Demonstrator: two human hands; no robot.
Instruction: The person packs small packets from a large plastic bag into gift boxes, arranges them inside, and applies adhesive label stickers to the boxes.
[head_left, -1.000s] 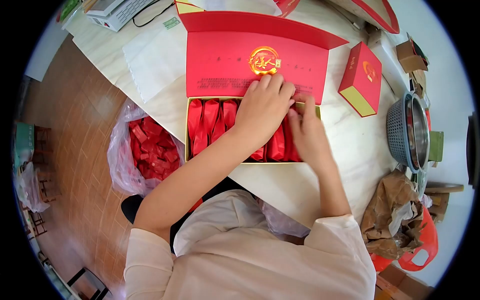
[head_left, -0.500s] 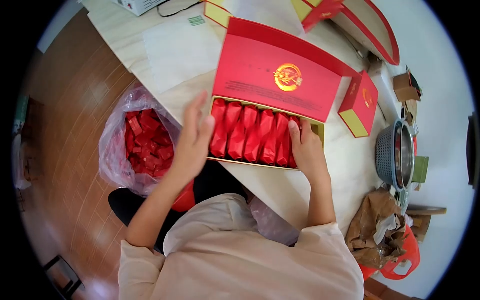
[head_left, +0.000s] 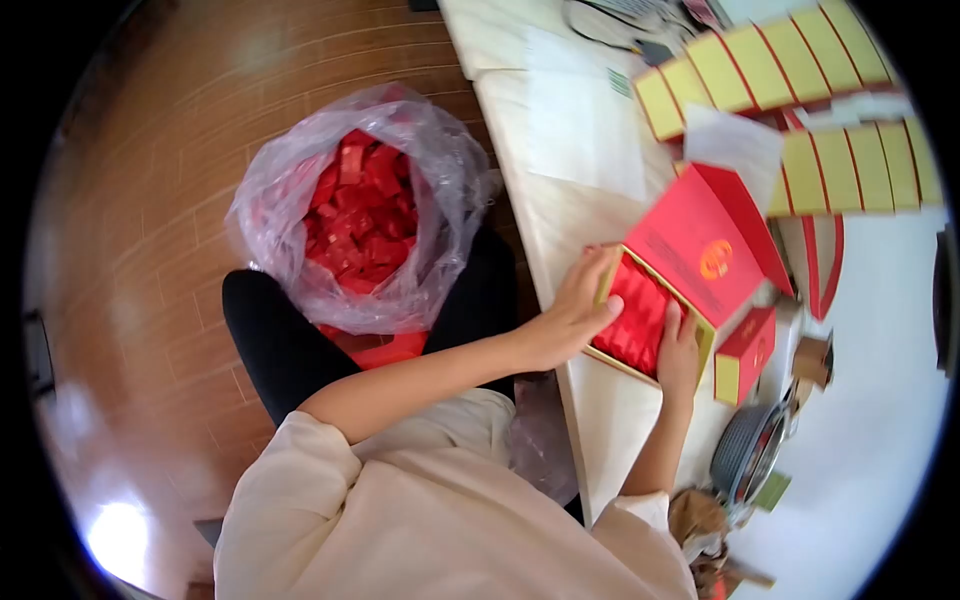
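An open red gift box with a gold emblem inside its raised lid rests on the table. A row of shiny red foil packets lies in its tray. My left hand is closed round the tray's left side, thumb over the rim by the packets. Inside the right end, my right hand presses its closed fingers against the last packets; its fingertips are partly hidden. Between my legs, a clear plastic bag stands open, full of loose red packets.
Rows of yellow-sided red boxes stand at the table's back. A smaller red box sits right of the gift box, near a grey colander and brown paper. A white sheet lies on the table.
My view has swung left, bringing the plastic bag nearer the middle and the gift box to the right. My left hand has moved from beside the box onto its left side.
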